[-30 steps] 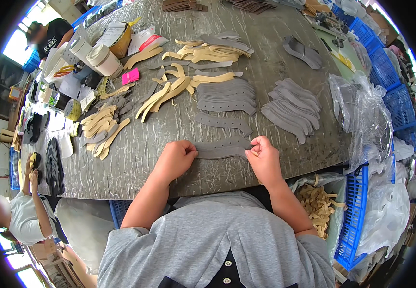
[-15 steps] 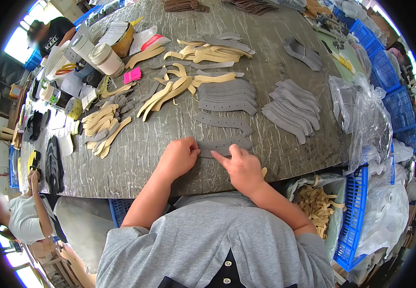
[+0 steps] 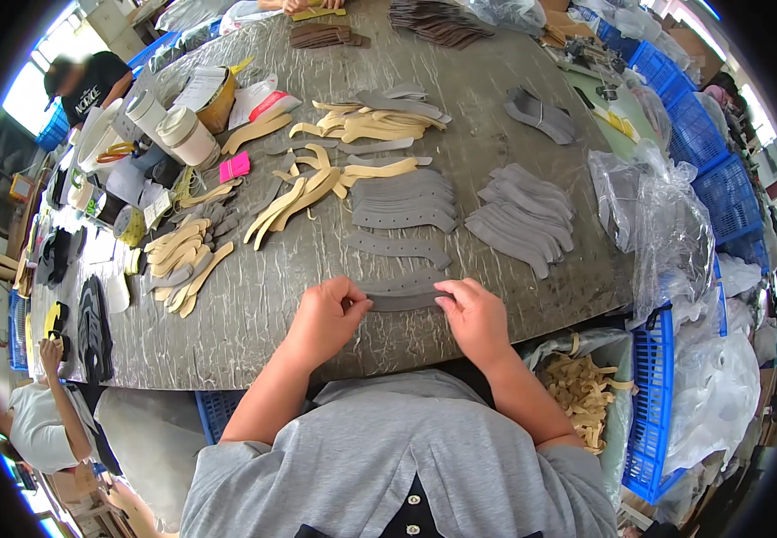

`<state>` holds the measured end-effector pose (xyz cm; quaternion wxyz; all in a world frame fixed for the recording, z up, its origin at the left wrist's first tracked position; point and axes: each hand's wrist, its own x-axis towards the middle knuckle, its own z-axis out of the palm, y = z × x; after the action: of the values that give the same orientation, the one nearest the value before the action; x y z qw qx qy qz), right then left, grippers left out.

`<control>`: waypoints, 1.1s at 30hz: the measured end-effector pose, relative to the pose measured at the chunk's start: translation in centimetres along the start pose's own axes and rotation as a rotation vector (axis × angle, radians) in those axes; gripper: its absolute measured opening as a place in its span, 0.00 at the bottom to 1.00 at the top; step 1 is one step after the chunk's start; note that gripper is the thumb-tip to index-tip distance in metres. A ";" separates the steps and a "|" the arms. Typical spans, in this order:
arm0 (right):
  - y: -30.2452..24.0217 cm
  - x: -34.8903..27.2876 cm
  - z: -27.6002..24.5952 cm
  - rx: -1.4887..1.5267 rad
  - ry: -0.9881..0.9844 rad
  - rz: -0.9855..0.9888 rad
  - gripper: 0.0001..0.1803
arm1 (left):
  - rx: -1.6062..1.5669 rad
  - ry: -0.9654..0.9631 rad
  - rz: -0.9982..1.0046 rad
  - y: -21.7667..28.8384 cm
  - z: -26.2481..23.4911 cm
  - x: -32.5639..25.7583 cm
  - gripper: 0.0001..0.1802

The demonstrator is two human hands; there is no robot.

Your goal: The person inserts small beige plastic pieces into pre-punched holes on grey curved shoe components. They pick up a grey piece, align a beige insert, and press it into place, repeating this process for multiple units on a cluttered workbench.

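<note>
A curved grey strip with a row of small holes (image 3: 402, 292) is stretched between my hands near the table's front edge. Its left end is pinched by my left hand (image 3: 321, 316), and my right hand (image 3: 478, 321) pinches the right end between thumb and fingers. Just beyond lies a single similar strip (image 3: 397, 247). Farther up, more holed grey strips sit fanned in a stack (image 3: 404, 199). To the right rests another overlapping stack of grey strips (image 3: 521, 220). Cream-coloured strips (image 3: 303, 188) lie crossed over one another to the left of the holed stack.
Cream and grey strips form piles at left (image 3: 178, 255) and farther back (image 3: 375, 121). White lidded containers (image 3: 187, 134) stand back left. Clear plastic bags (image 3: 667, 215) hang over the right edge. Below are a bag of cream scraps (image 3: 577, 394) and a blue crate (image 3: 649, 403). Other people work around the table.
My right hand has moved from pressing an extended index finger on the strip to gripping its right end. The left hand keeps its end. The view has shifted slightly.
</note>
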<state>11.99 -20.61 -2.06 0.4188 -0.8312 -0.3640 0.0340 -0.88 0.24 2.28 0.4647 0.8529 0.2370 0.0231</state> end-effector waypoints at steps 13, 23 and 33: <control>-0.4 1.6 -3.7 0.085 0.065 0.005 0.07 | 0.232 -0.006 0.580 2.0 1.8 0.5 0.50; -4.5 0.8 0.6 0.626 -0.377 0.045 0.05 | 0.370 -0.083 0.726 2.6 2.5 -0.2 0.62; -3.6 0.7 1.1 1.068 -0.421 0.244 0.03 | -0.497 -0.166 0.416 1.8 2.3 0.2 0.33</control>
<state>10.03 -18.05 0.05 0.6916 -0.5162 -0.2732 0.4250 0.62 -2.27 2.39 0.6613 0.7427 0.0063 0.1053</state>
